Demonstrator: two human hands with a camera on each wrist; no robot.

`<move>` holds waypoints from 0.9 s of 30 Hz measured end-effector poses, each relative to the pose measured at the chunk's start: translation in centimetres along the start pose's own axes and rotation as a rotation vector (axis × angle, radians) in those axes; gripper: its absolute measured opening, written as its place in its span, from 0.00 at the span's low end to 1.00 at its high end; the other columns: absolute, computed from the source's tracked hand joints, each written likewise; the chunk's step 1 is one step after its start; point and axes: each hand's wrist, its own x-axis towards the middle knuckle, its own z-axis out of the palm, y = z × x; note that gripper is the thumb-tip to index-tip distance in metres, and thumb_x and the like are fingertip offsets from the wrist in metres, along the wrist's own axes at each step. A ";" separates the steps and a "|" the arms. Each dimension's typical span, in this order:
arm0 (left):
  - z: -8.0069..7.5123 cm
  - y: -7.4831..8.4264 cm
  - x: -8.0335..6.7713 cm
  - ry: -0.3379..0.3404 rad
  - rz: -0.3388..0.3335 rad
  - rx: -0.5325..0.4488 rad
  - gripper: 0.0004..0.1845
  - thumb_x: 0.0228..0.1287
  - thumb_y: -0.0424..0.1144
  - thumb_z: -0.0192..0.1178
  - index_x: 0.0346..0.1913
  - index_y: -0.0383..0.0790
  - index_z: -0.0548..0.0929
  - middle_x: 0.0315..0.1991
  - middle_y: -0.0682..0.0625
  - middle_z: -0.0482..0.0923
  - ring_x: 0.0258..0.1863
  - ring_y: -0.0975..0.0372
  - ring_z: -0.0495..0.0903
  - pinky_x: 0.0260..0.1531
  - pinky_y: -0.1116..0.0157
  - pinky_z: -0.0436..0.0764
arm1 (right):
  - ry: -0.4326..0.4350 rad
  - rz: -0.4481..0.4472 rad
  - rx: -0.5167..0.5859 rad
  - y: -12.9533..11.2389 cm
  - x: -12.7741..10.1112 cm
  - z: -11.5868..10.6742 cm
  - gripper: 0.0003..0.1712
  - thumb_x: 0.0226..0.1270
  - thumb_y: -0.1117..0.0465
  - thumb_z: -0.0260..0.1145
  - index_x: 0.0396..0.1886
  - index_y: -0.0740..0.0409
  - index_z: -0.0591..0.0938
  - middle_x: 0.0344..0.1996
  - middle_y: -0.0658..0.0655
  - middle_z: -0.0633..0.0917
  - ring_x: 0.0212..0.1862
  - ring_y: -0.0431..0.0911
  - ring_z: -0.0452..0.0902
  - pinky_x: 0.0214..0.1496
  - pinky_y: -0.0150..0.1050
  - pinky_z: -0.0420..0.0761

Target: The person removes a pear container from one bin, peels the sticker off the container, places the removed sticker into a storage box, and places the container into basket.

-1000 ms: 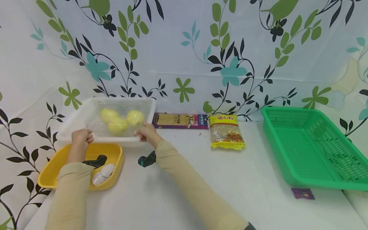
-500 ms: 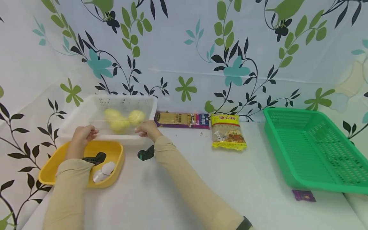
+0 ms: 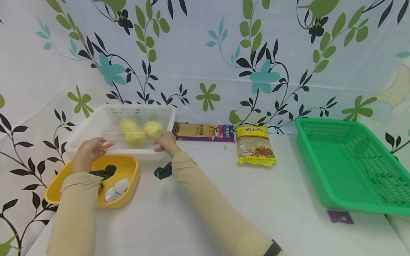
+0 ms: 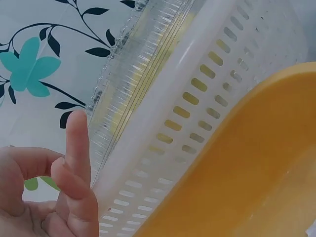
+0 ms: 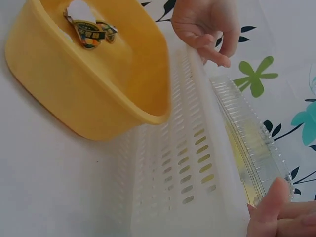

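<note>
A clear plastic box [image 4: 131, 94] lies inside a white slotted basket [image 3: 141, 153], with several round yellow fruits [image 3: 153, 129] showing through it. At the basket's left front, my left hand [image 3: 91, 152] is raised near the rim, its fingers loose and holding nothing. In the left wrist view the left hand's index finger [image 4: 77, 143] points up beside the box's end. My right hand [image 3: 167, 143] is at the right front corner, thumb and curled fingers pinching the box's edge just inside the rim. The right wrist view shows its thumb [image 5: 270, 207] at the box's end.
A yellow basin [image 3: 132, 177] with a white bottle-like item [image 3: 116, 190] and small packets [image 5: 89, 34] sits before the basket. Along the wall lie a noodle pack [image 3: 203, 132] and a pasta bag [image 3: 255, 145]. A green basket [image 3: 336, 177] and purple packet [image 3: 340, 217] are right.
My left hand has let go and its fingers have loosened and spread away from the box's edge. The right hand has stayed at the corner. The head view has shifted slightly.
</note>
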 end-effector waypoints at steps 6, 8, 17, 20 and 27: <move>0.1 0.1 -0.1 0.048 -0.028 -0.096 0.40 0.66 0.39 0.44 0.67 0.42 0.28 0.69 0.49 0.37 0.24 0.66 0.81 0.23 0.73 0.77 | -0.022 -0.123 -0.211 0.5 0.4 0.4 0.09 0.62 0.64 0.58 0.28 0.68 0.80 0.14 0.57 0.74 0.09 0.46 0.72 0.18 0.36 0.78; 0.0 0.1 -0.1 0.058 -0.031 -0.114 0.39 0.66 0.39 0.44 0.68 0.44 0.30 0.64 0.44 0.58 0.24 0.65 0.81 0.23 0.73 0.77 | -0.012 -0.259 -0.405 1.8 2.9 1.1 0.17 0.65 0.54 0.55 0.25 0.63 0.79 0.18 0.55 0.76 0.15 0.44 0.74 0.25 0.35 0.78; -0.3 -0.1 0.3 0.063 -0.014 -0.002 0.36 0.67 0.35 0.45 0.69 0.43 0.35 0.17 0.52 0.80 0.15 0.65 0.76 0.20 0.74 0.76 | -0.051 -0.264 -0.418 1.7 2.2 1.8 0.28 0.62 0.46 0.57 0.44 0.69 0.74 0.23 0.60 0.77 0.15 0.51 0.78 0.18 0.36 0.77; -0.3 -0.2 0.2 0.063 0.009 0.012 0.36 0.67 0.34 0.45 0.69 0.42 0.35 0.17 0.53 0.80 0.14 0.65 0.75 0.20 0.74 0.75 | -0.036 -0.315 -0.539 2.0 2.5 1.9 0.21 0.65 0.50 0.55 0.36 0.67 0.75 0.16 0.58 0.77 0.16 0.46 0.78 0.23 0.32 0.77; 0.0 -0.2 0.1 0.069 0.045 -0.037 0.37 0.67 0.32 0.44 0.68 0.46 0.31 0.17 0.54 0.79 0.16 0.65 0.77 0.18 0.74 0.75 | 0.053 -0.471 -0.815 7.8 15.3 5.2 0.27 0.66 0.48 0.52 0.08 0.55 0.74 0.05 0.49 0.73 0.25 0.41 0.76 0.51 0.31 0.68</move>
